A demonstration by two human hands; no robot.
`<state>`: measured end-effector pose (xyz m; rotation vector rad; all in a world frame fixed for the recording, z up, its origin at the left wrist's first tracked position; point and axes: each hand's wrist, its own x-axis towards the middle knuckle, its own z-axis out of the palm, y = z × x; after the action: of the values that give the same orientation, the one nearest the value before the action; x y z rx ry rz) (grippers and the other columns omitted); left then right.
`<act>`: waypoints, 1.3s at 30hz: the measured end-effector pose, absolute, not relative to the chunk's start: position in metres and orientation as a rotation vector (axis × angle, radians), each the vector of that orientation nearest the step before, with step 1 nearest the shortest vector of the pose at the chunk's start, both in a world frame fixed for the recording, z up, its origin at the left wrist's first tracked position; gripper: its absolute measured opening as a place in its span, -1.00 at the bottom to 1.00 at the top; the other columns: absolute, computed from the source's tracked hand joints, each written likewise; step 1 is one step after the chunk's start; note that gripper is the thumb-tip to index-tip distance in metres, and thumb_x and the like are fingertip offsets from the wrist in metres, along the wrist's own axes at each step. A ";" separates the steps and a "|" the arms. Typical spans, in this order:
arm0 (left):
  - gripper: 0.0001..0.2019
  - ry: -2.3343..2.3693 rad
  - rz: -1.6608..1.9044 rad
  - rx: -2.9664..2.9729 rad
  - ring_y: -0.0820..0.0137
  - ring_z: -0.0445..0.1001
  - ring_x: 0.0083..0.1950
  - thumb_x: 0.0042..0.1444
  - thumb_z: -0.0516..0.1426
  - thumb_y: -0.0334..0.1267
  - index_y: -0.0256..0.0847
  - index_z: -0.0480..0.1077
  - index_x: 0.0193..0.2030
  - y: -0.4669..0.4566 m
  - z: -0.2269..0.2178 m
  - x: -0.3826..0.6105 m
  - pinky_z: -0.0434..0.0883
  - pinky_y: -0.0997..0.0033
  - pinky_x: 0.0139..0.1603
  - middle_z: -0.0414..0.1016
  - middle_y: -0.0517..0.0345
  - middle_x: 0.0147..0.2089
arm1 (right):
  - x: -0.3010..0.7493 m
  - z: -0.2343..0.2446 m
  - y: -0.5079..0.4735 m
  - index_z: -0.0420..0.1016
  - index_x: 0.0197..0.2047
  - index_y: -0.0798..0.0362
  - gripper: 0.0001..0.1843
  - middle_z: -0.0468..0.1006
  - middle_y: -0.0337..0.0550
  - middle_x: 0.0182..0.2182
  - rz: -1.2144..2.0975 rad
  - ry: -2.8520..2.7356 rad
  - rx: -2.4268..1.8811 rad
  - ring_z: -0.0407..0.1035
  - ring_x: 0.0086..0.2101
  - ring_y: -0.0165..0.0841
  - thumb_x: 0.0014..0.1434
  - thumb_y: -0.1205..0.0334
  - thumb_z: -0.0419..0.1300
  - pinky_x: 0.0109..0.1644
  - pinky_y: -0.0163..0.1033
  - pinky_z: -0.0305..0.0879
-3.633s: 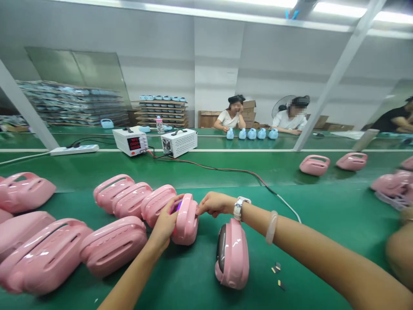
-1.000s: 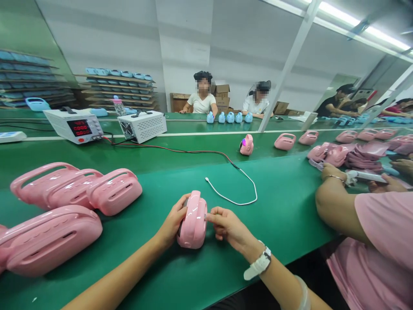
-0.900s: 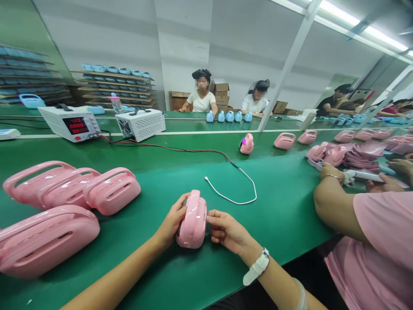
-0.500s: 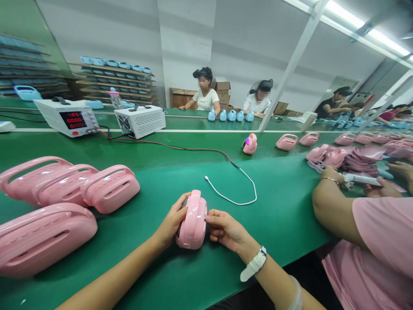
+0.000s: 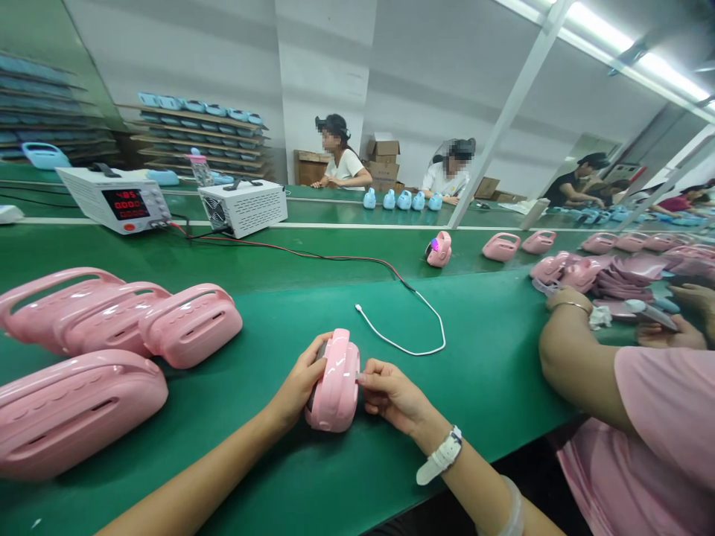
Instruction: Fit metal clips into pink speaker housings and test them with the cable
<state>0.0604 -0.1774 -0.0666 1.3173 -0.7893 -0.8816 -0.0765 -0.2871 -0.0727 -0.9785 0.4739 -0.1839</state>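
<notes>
A pink portable speaker with a carrying handle (image 5: pixel 337 383) stands upright on the green work surface, its side toward me. My left hand (image 5: pixel 304 376) is wrapped round its dark front side, thumb near the handle. My right hand (image 5: pixel 388 391) pinches a small greyish piece (image 5: pixel 359 378) at the speaker's right side. The piece is too small and covered to name, and whether it is inserted I cannot tell. A white cable (image 5: pixel 430 351) with a small plug lies curved behind my right hand, touched by neither hand.
Several pink speakers (image 5: pixel 190 327) stand at left. A power supply (image 5: pixel 120 201) with red digits feeds the cable; a second grey-white box (image 5: pixel 246 208) is beside it. A lit speaker (image 5: pixel 439 251) stands on the far belt. A co-worker's arm (image 5: pixel 570 350) is close at right.
My hands and the speaker stay nearly still. The lit speaker and others on the belt have shifted slightly right. The person opposite has turned leftward; the right co-worker's hands have moved the flat item they handle.
</notes>
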 end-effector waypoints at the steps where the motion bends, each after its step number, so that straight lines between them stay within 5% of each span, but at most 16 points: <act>1: -0.61 -0.788 -0.878 1.320 0.32 0.29 -0.21 -0.01 0.11 -0.08 -0.21 0.31 -0.05 -0.177 -0.066 0.060 0.26 0.46 -0.25 0.38 0.14 -0.14 | -0.076 -0.072 -0.289 0.17 -0.57 0.05 -0.43 0.08 -0.52 -0.78 -0.186 0.481 -0.991 -0.11 -0.70 -0.61 -0.34 0.05 0.52 -0.60 -0.39 -0.09; 8: -0.59 -0.828 -0.870 1.312 0.26 0.28 -0.11 0.02 0.08 -0.08 -0.25 0.29 -0.02 -0.177 -0.067 0.062 0.24 0.40 -0.13 0.36 0.08 -0.08 | -0.074 -0.067 -0.297 0.20 -0.59 0.07 -0.44 0.16 -0.50 -0.79 -0.169 0.513 -1.087 -0.04 -0.71 -0.61 -0.40 0.07 0.54 -0.61 -0.39 -0.05; 21: -0.55 -0.815 -0.957 1.302 0.33 0.29 -0.18 -0.01 0.13 -0.09 -0.22 0.25 0.01 -0.176 -0.056 0.056 0.23 0.46 -0.23 0.36 0.14 -0.13 | -0.069 -0.047 -0.306 0.25 -0.66 0.09 -0.45 0.27 -0.42 -0.77 -0.107 0.653 -1.277 0.04 -0.73 -0.61 -0.59 0.13 0.55 -0.66 -0.41 -0.10; 30: -0.52 -0.819 -0.875 1.302 0.31 0.30 -0.17 -0.14 0.13 -0.13 -0.29 0.28 -0.04 -0.179 -0.062 0.055 0.24 0.41 -0.15 0.36 0.10 -0.18 | -0.077 -0.042 -0.316 0.22 -0.60 0.06 -0.44 0.10 -0.48 -0.79 -0.037 0.644 -1.615 -0.05 -0.72 -0.60 -0.40 -0.10 0.47 -0.62 -0.40 -0.15; 39: -0.59 -0.842 -0.848 1.261 0.31 0.28 -0.14 -0.14 0.10 -0.23 -0.26 0.29 -0.07 -0.181 -0.066 0.057 0.21 0.39 -0.11 0.35 0.12 -0.16 | -0.034 0.059 -0.319 0.40 -0.37 0.12 -0.69 0.23 -0.40 -0.65 -0.175 0.494 -1.806 0.05 -0.64 -0.56 -0.16 0.14 0.35 -0.56 -0.37 -0.05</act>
<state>0.0574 -0.1811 -0.0660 1.2610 -0.8417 -0.8485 -0.0344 -0.3190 0.0587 -1.8059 0.4935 -0.1745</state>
